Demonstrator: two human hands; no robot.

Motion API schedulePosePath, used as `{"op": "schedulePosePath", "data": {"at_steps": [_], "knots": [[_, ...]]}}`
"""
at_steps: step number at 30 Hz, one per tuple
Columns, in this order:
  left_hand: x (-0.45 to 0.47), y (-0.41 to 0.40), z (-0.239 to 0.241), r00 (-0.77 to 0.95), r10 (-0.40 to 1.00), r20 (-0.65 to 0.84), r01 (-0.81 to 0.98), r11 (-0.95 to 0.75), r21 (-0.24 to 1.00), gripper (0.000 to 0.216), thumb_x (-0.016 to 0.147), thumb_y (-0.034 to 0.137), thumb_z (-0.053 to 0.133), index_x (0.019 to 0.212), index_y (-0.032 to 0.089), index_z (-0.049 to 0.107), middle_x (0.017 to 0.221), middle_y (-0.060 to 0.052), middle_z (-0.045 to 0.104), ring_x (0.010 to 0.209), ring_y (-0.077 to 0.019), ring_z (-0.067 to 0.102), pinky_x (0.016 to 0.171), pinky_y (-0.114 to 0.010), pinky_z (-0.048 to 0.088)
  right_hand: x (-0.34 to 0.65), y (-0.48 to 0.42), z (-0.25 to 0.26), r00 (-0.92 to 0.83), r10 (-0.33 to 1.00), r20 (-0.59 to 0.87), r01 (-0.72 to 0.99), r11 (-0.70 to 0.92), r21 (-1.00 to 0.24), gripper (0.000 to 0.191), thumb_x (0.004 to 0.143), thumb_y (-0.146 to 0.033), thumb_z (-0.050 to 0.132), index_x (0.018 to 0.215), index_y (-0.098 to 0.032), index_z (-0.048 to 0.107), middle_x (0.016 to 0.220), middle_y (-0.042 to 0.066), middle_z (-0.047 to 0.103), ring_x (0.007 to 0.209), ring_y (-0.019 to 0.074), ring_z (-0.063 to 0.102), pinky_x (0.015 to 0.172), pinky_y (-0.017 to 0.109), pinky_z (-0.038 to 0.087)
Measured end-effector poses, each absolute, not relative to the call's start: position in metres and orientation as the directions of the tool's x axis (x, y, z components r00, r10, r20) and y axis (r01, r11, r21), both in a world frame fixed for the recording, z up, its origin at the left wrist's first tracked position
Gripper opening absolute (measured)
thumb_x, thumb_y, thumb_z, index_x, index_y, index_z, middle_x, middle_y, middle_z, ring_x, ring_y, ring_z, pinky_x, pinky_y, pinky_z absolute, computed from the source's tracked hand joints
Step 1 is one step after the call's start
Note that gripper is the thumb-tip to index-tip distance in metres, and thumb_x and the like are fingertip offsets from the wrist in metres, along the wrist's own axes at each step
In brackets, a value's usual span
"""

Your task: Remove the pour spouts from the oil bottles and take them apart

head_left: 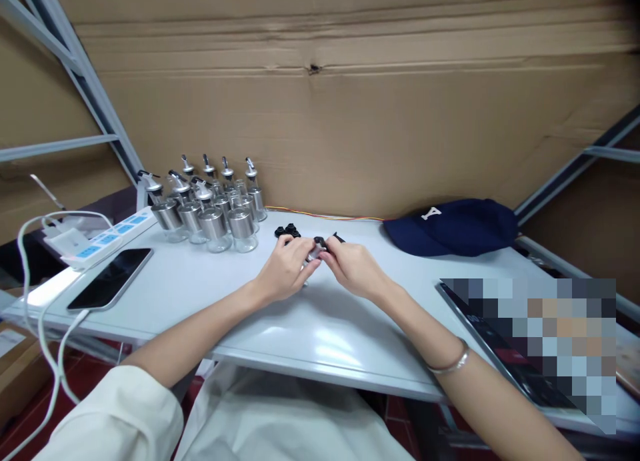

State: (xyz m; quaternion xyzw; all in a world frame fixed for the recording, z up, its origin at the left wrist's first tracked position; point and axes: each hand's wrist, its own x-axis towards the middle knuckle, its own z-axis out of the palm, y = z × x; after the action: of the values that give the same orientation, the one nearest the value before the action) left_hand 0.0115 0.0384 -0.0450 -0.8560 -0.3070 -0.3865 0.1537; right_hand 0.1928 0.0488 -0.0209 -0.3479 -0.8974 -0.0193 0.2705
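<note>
Over the middle of the table, my left hand [284, 269] is closed around a small silver-and-black pourer spout [317, 248], largely covered by the fingers. My right hand [356, 268] pinches at its black end, thumb and fingers together. A thin black tip [339, 237] sticks up behind the right fingers; whether it belongs to the spout I cannot tell. Just beyond my left hand lie several small black stoppers [287, 230]. To the left stand glass bottles [215, 229] with metal sleeves, some topped with similar pourer spouts.
A white power strip [113, 236] with cables and a phone [111, 280] lie at the left of the white table [300, 344]. At the right are a navy cap [450, 228] and a tablet-like device [480, 328], partly pixelated. Cardboard [350, 134] stands behind.
</note>
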Motion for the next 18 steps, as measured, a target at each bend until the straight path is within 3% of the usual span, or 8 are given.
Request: {"op": "schedulePosePath", "data": {"at_steps": [5, 8, 11, 14, 18], "knots": [[0.0142, 0.0330, -0.0413, 0.501, 0.531, 0.684, 0.655, -0.749, 0.102, 0.028, 0.095, 0.033, 0.026, 0.087, 0.016, 0.047, 0.081, -0.008, 0.058, 0.074, -0.0185, 0.052, 0.072, -0.033, 0.040, 0.1962, 0.0564, -0.0273, -0.641, 0.526, 0.559, 0.613, 0.789, -0.041, 0.043, 0.098, -0.041, 0.019, 0.079, -0.018, 0.050, 0.059, 0.006, 0.060, 0.051, 0.0163, 0.051, 0.052, 0.026, 0.027], [0.0149, 0.0327, -0.0429, 0.489, 0.578, 0.654, 0.645, -0.744, 0.175, 0.033, 0.093, 0.045, 0.032, 0.085, 0.017, 0.047, 0.079, -0.006, 0.056, 0.071, -0.0185, 0.049, 0.072, -0.033, 0.040, 0.1968, 0.0568, -0.0266, -0.647, 0.480, 0.592, 0.591, 0.806, -0.008, 0.050, 0.097, -0.047, 0.016, 0.070, -0.019, 0.048, 0.056, 0.005, 0.058, 0.048, 0.0147, 0.047, 0.053, 0.027, 0.027], [0.0153, 0.0341, -0.0467, 0.471, 0.601, 0.646, 0.636, -0.739, 0.223, 0.038, 0.087, 0.056, 0.040, 0.081, 0.018, 0.046, 0.072, -0.003, 0.054, 0.066, -0.0177, 0.046, 0.072, -0.033, 0.041, 0.1963, 0.0547, -0.0241, -0.648, 0.439, 0.623, 0.567, 0.824, 0.009, 0.051, 0.097, -0.049, 0.018, 0.065, -0.020, 0.045, 0.053, 0.003, 0.056, 0.046, 0.0133, 0.044, 0.054, 0.026, 0.029], [0.0150, 0.0352, -0.0494, 0.463, 0.611, 0.642, 0.619, -0.741, 0.259, 0.037, 0.087, 0.055, 0.042, 0.078, 0.019, 0.046, 0.064, 0.000, 0.051, 0.064, -0.0175, 0.045, 0.071, -0.033, 0.041, 0.1953, 0.0525, -0.0224, -0.642, 0.425, 0.638, 0.556, 0.831, 0.006, 0.051, 0.096, -0.050, 0.020, 0.062, -0.020, 0.042, 0.051, 0.002, 0.053, 0.045, 0.0128, 0.041, 0.053, 0.026, 0.029], [0.0132, 0.0357, -0.0483, 0.470, 0.595, 0.652, 0.614, -0.751, 0.243, 0.043, 0.082, 0.061, 0.046, 0.078, 0.019, 0.047, 0.064, 0.000, 0.051, 0.065, -0.0172, 0.044, 0.072, -0.033, 0.041, 0.1949, 0.0516, -0.0227, -0.636, 0.429, 0.641, 0.551, 0.835, -0.012, 0.052, 0.095, -0.052, 0.019, 0.061, -0.021, 0.041, 0.051, 0.002, 0.051, 0.046, 0.0127, 0.039, 0.054, 0.026, 0.029]]}}
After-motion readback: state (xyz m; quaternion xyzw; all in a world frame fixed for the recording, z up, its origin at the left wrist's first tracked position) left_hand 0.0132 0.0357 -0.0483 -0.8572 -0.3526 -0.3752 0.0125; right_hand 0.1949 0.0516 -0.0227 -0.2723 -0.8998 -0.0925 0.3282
